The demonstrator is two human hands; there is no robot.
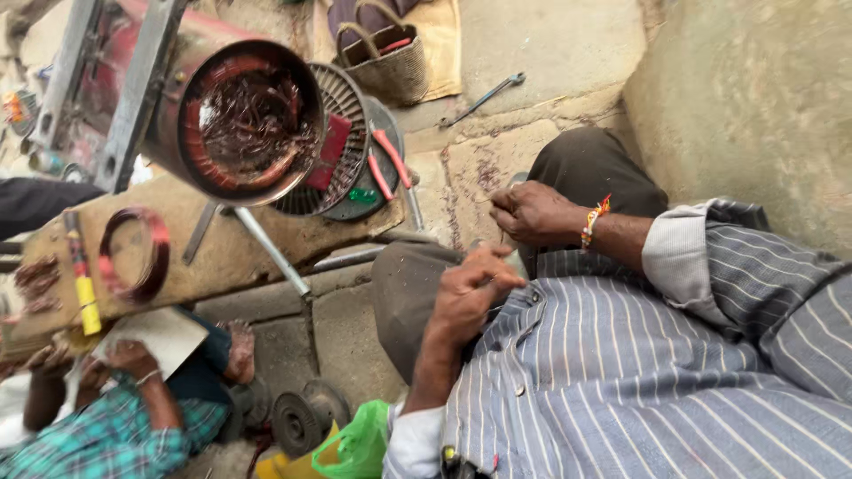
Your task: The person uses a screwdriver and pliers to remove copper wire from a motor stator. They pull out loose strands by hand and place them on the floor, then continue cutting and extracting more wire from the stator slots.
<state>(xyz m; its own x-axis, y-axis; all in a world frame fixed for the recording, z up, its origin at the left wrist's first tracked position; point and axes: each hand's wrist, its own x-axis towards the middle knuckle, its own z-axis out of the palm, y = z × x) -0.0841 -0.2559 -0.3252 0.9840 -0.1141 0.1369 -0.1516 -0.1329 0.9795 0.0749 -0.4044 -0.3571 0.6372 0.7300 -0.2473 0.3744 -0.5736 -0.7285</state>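
My two hands meet over my lap, above my dark trousers (pixel 586 164) and striped shirt (pixel 639 372). My right hand (pixel 535 213), with a red and yellow thread band at the wrist, has its fingers curled and pinched. Just below it my left hand (pixel 469 291) is also pinched shut. A thin wire-like strand (pixel 502 238) seems to run between them, too small to make out clearly.
A motor stator (pixel 248 120) with copper windings lies on a wooden board (pixel 222 253), beside a fan guard (pixel 346 168), red-handled pliers (pixel 390 164), a copper coil (pixel 133 253) and a yellow-handled tool (pixel 84 284). Another person (pixel 115 417) sits bottom left. Basket (pixel 386 58), spanner (pixel 484 98), green bag (pixel 359 443), wall (pixel 754 89).
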